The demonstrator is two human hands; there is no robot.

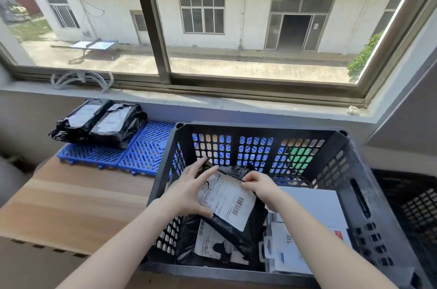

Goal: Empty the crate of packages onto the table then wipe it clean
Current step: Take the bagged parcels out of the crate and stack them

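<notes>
Both hands were inside the black plastic crate (376, 213) on one black poly mailer (230, 206), label side up, lifted clear of the stack and tilted

- left hand (189, 191): spanned wide across the mailer's left edge, fingers over the top corner, thumb pressed on the label near the lower edge
- right hand (257, 184): narrow pinch on the bunched film at the upper right corner

Handling call: the mailer looked light and soft. The film is wrinkled and slack, so it'd sag if held by one corner. Glossy plastic, likely slippery; the paper label gives the better grip. Best to hold across the body where the contents sit, not on loose film. It didn't look fragile, but I can't tell what's inside

Left in the crate: a second black mailer (212, 241) under the held one, and white packages (314, 206) stacked on the right side. The flat white ones looked stiffer and should be easy to lift by the edges

Out already: two black mailers (99, 123) lying on the blue grid mats (146, 149) at the far end of the wooden table (71, 206), below the window sill (236, 101)

Judged early in the unloading, wiping not started, and no cloth in view
</notes>
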